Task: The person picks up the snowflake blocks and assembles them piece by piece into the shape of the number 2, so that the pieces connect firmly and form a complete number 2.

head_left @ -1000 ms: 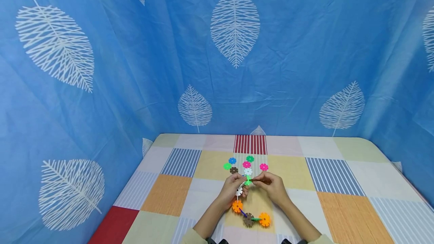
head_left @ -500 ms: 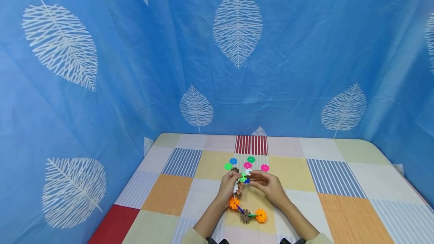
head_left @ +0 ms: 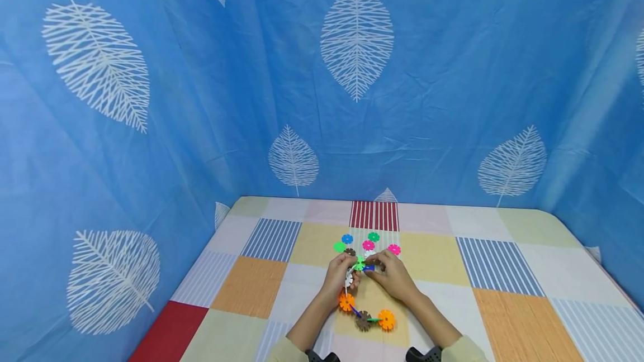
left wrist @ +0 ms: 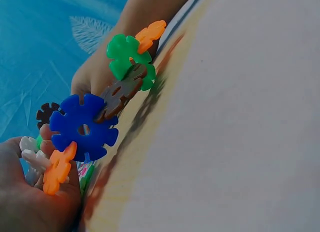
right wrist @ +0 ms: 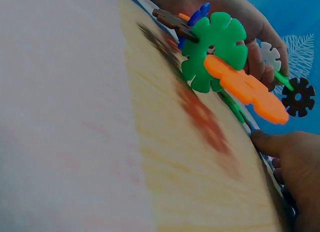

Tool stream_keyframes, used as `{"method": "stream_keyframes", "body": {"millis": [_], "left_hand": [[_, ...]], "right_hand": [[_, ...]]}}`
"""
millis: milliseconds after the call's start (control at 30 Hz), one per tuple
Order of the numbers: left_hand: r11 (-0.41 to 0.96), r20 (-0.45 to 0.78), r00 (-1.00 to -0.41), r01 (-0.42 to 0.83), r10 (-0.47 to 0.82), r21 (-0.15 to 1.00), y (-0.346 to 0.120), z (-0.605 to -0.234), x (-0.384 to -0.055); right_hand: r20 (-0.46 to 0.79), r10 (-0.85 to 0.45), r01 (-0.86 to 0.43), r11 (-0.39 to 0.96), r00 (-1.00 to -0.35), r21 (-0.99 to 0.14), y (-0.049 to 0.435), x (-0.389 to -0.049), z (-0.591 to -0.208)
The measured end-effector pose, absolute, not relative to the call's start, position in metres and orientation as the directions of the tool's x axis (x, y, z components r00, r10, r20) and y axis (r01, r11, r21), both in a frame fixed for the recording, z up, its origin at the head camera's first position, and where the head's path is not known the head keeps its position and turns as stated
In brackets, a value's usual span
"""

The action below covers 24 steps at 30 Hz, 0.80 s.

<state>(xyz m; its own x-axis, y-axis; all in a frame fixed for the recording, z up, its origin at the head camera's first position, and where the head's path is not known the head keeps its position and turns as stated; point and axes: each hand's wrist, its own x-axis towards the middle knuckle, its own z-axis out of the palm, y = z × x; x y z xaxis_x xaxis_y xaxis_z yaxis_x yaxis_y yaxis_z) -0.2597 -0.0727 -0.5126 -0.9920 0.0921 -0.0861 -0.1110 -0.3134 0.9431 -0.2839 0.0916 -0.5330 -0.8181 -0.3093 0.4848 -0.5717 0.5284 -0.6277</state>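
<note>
Head view: the left hand (head_left: 340,279) pinches the far end of a chain (head_left: 346,302) of notched discs, thumb and fingers drawn narrow on a lime disc (head_left: 359,263). Just right of that end, the right hand (head_left: 396,279) pinches a blue disc (head_left: 369,268) between thumb and fingers; I cannot tell whether it is joined to the chain. A white disc (head_left: 349,280) follows the lime one; a brown disc (head_left: 364,322) is near the chain's other end, which finishes in an orange disc (head_left: 387,320). Beyond the chain, loose on the patchwork cloth (head_left: 302,281), lie more discs, among them a sky-blue piece (head_left: 347,238) and two pink pieces (head_left: 368,245). Past the chain and cloth hangs a blue curtain (head_left: 427,99) with white leaves.
</note>
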Motion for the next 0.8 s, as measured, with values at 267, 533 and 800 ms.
{"method": "stream_keyframes", "body": {"millis": [267, 533, 800], "left_hand": [[-0.284, -0.046, -0.994, -0.073, 0.102, 0.956, -0.071, -0.513, -0.258], [-0.270, -0.028, -0.992, -0.061, 0.124, 0.961, -0.072, -0.507, -0.255], [-0.247, 0.019, -0.989, -0.019, 0.147, 0.969, -0.070, -0.510, -0.253]], "right_hand": [[0.285, -0.099, -0.297, 0.146, -0.954, -0.944, 0.105, -0.279, -0.525], [0.086, -0.084, -0.069, -0.192, -0.993, -0.979, 0.112, -0.269, -0.519], [0.002, -0.174, 0.041, -0.241, -0.985, -0.970, 0.112, -0.264, -0.516]]}}
